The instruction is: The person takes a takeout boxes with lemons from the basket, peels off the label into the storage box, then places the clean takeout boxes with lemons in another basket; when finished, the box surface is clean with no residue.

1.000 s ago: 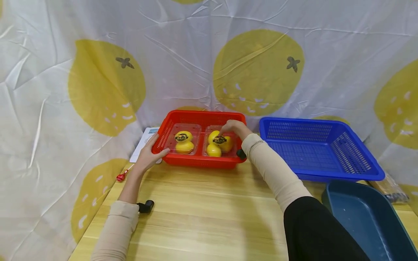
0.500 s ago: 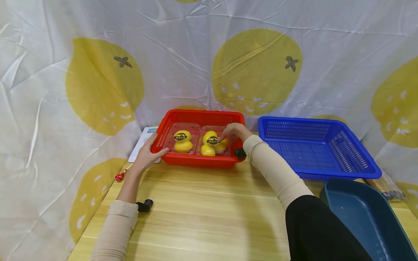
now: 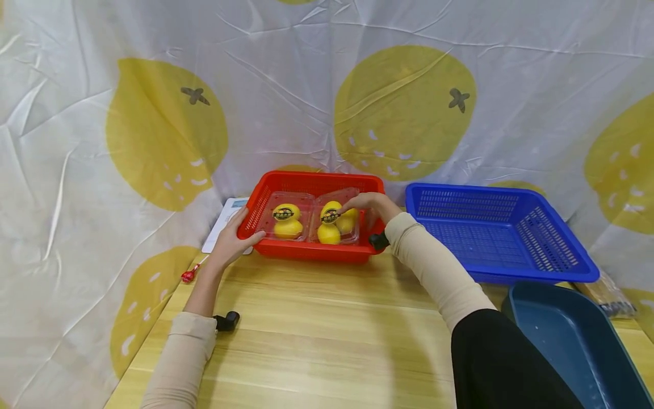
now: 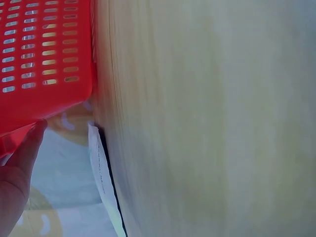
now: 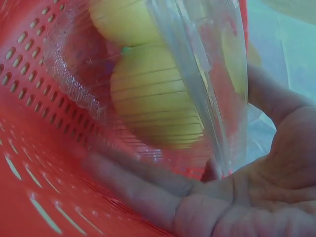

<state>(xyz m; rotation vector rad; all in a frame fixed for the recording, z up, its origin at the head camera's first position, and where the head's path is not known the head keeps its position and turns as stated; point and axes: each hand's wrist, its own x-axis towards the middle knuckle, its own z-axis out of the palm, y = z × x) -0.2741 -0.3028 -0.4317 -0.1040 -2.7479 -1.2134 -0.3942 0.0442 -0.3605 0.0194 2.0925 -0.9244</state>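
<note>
My left hand (image 3: pixel 228 245) grips the front left corner of the red perforated basket (image 3: pixel 311 253), thumb over the rim. In the left wrist view a finger (image 4: pixel 30 148) lies under that rim. Two clear plastic boxes with round yellow fruits and black labels lie side by side in the basket. My right hand (image 3: pixel 370 203) holds the right fruit box (image 3: pixel 350 234), which is slightly tilted; the left fruit box (image 3: pixel 267 224) lies flat. In the right wrist view, the thumb is at the lid side and other fingers (image 5: pixel 143 192) stretch along the basket wall.
A blue perforated basket (image 3: pixel 480 233) stands right of the red one, with a dark teal tub (image 3: pixel 567 341) before it. A red lollipop (image 3: pixel 188 276) and a white paper (image 3: pixel 217 230) lie at the left. A lemon-print cloth (image 3: pixel 286 113) hangs behind the wooden table (image 3: pixel 317 329).
The right fruit box has slid left against the other box, then tilted up on its far right side. My right hand has moved with it. The left hand stays on the basket.
</note>
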